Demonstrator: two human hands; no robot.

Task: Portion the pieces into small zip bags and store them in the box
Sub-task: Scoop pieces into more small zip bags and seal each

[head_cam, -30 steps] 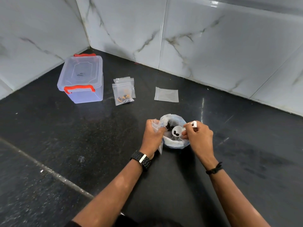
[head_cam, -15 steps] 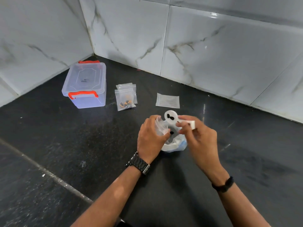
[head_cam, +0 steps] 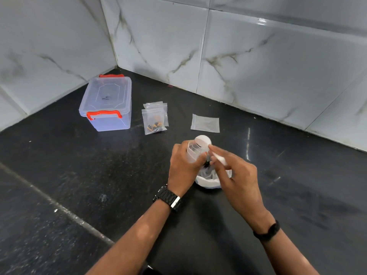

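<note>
I am holding a small zip bag up in my left hand, fingers curled round it with its mouth toward my right hand. My right hand is pinching the handle of a white scoop, whose round bowl is sitting at the bag's far edge. Just below and between my hands, a larger white bag of dark pieces is resting on the black worktop. Beyond my left hand, filled zip bags are lying in a small pile, and farther to the left of them the clear box with red latches is standing with its lid on. An empty zip bag is lying flat just beyond my hands
</note>
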